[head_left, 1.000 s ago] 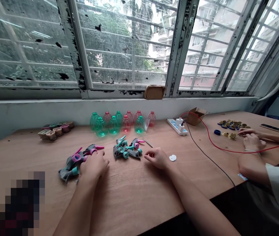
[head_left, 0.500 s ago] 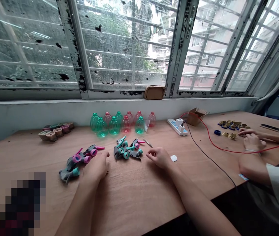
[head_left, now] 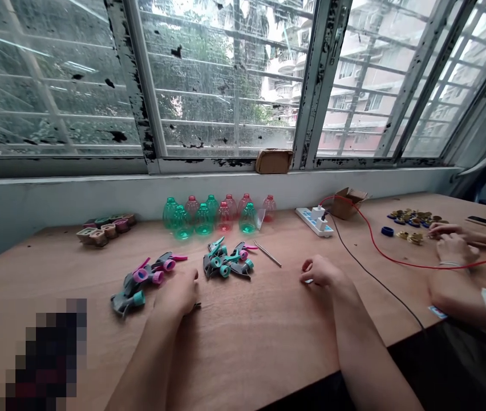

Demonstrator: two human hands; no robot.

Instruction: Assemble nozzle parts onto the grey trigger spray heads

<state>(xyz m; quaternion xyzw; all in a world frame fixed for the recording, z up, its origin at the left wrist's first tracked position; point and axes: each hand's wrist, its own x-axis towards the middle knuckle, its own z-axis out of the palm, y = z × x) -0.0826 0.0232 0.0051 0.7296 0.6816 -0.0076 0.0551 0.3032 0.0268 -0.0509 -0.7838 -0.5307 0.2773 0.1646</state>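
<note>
My left hand (head_left: 178, 294) is closed just above the table, left of centre. A dark grey tip (head_left: 197, 306) pokes out under its fingers, matching the grey of the spray trigger heads; most of that piece is hidden. My right hand (head_left: 322, 270) has its fingers curled down over a small white piece (head_left: 308, 281), which they mostly cover. Beyond my left hand lies a pile of grey and teal spray trigger heads (head_left: 225, 264), one with pink parts. More trigger heads (head_left: 128, 302), grey with pink or teal, lie to its left. A thin metal rod (head_left: 268, 254) rests between the pile and my right hand.
Green and pink clear bottles (head_left: 204, 221) stand along the wall. A power strip (head_left: 311, 221), a cardboard box (head_left: 347, 204) and red and black cables (head_left: 369, 279) are at right. Another person's hands (head_left: 454, 246) work near gold and blue parts (head_left: 414, 218). Small containers (head_left: 97, 235) sit at left.
My right hand has moved right, from beside the trigger heads onto the white piece, uncovering more of the metal rod. My left hand stays in about the same place. The view has shifted slightly.
</note>
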